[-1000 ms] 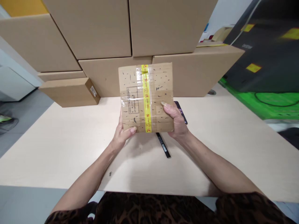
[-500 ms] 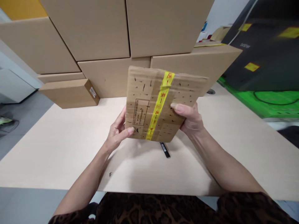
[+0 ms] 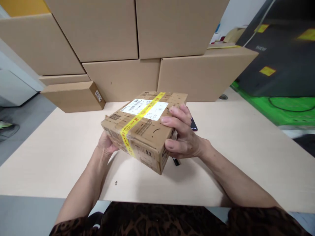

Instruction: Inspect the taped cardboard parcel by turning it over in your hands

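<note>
A brown cardboard box (image 3: 113, 126) is held tilted above the table, with yellow printed tape running across its top and down the near side. A white shipping label (image 3: 157, 109) shows on its top face, partly under the tape. My left hand (image 3: 107, 143) supports the box from below at the left, its fingers mostly hidden. My right hand (image 3: 183, 136) grips the right side, with fingers over the top edge. Under the box, a small black object (image 3: 176, 162) peeks out on the table. Part of a phone (image 3: 194, 124) shows behind my right hand.
Large cardboard boxes (image 3: 118, 80) are stacked along the back of the pale table (image 3: 73, 164). A smaller flat carton (image 3: 71, 98) lies at the back left. To the right stands a dark panel (image 3: 278, 55) with yellow stickers, beside a green surface (image 3: 290, 109).
The box has been turned over in my hands, from its marked face to the one with the white label. My right hand has shifted its grip, and a phone has come into view.
</note>
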Tool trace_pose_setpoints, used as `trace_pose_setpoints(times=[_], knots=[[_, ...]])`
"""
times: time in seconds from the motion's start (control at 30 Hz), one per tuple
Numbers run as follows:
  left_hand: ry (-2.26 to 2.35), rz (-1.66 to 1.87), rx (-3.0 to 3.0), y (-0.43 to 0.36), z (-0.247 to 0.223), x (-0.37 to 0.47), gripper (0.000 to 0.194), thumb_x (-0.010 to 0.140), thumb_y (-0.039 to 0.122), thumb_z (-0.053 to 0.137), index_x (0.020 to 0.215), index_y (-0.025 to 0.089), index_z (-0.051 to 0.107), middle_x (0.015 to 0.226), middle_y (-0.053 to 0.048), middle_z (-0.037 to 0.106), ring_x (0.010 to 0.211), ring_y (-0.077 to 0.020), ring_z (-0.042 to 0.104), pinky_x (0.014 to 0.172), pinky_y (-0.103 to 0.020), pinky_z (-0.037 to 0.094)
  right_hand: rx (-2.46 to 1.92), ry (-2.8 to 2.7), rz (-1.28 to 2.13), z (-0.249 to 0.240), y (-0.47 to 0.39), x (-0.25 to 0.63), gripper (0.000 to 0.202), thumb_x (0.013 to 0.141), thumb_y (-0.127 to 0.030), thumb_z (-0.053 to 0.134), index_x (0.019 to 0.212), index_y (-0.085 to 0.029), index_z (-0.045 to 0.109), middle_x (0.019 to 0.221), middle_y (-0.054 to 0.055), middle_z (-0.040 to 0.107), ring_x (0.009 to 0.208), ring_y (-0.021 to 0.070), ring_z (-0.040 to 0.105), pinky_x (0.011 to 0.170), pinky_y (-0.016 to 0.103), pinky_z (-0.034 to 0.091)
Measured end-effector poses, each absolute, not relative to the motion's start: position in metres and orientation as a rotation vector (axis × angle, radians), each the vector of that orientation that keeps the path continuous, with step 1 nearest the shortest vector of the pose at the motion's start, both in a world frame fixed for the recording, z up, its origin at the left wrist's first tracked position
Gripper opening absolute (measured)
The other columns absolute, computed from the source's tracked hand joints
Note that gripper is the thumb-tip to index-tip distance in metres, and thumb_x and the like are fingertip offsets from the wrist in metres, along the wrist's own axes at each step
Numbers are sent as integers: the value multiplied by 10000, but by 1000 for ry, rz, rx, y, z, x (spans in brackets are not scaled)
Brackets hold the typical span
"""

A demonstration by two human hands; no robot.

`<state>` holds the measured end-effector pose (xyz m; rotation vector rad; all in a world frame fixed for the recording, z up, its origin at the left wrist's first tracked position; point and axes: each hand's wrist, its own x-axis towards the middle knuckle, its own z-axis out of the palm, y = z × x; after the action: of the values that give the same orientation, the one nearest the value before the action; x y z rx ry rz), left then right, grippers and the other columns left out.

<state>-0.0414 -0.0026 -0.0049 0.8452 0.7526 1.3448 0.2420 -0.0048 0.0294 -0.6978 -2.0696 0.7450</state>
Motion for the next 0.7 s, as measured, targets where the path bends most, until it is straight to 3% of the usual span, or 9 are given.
trace_pose_setpoints(times=[0.13,0.23,0.3,0.43,0.53,0.63,0.7], knots=[[762,1257,882,-5,7,-55,933,655,896,832,1302,228,756,1368,-178,789,1530,-484,565,1097,-593,631,-712,-2158,802,27,-3,235,460,528,-463,1026,902,-559,776,1079,-52,785,1538,455,494,1371,743,22],[795,1295,867,-6,10,-55,855,638,698,915,1322,212,749,1328,-171,810,1485,-501,605,1114,-605,625,-677,-2171,822,22,0,233,412,528,-443,1039,832,-553,784,1086,-54,793,1503,462,528,1360,762,44],[804,1366,812,-5,9,-49,762,620,547,909,1287,208,768,1244,-149,845,1396,-496,681,1100,-595,638,-668,-2083,792,20,4,236,309,615,-443,1000,835,-538,805,1197,-43,791,1545,466,488,1356,768,27],[776,1481,719,-2,5,-34,647,647,457,828,1245,211,788,1070,-97,877,1237,-445,780,1061,-556,663,-654,-1706,822,15,8,246,211,882,-486,791,1086,-482,845,1454,-31,735,1630,402,422,1388,723,100],[785,1436,765,-5,4,-25,696,609,421,852,1261,190,780,1049,-112,873,1230,-451,778,1056,-558,664,-645,-1414,1069,11,10,243,384,935,-568,714,1279,-420,797,1582,-26,669,1662,352,396,1394,664,215],[806,1414,796,-10,5,-16,735,601,451,861,1282,192,767,1131,-132,861,1278,-463,753,1052,-562,665,-706,-1231,1358,7,10,232,778,802,-721,792,1495,-400,646,1685,1,578,1696,348,334,1385,640,272],[815,1455,816,-12,5,-11,748,606,459,870,1305,218,754,1214,-125,847,1318,-452,734,1070,-551,659,-723,-1187,1497,6,10,227,942,738,-771,816,1565,-399,560,1695,18,568,1680,356,367,1380,646,290]])
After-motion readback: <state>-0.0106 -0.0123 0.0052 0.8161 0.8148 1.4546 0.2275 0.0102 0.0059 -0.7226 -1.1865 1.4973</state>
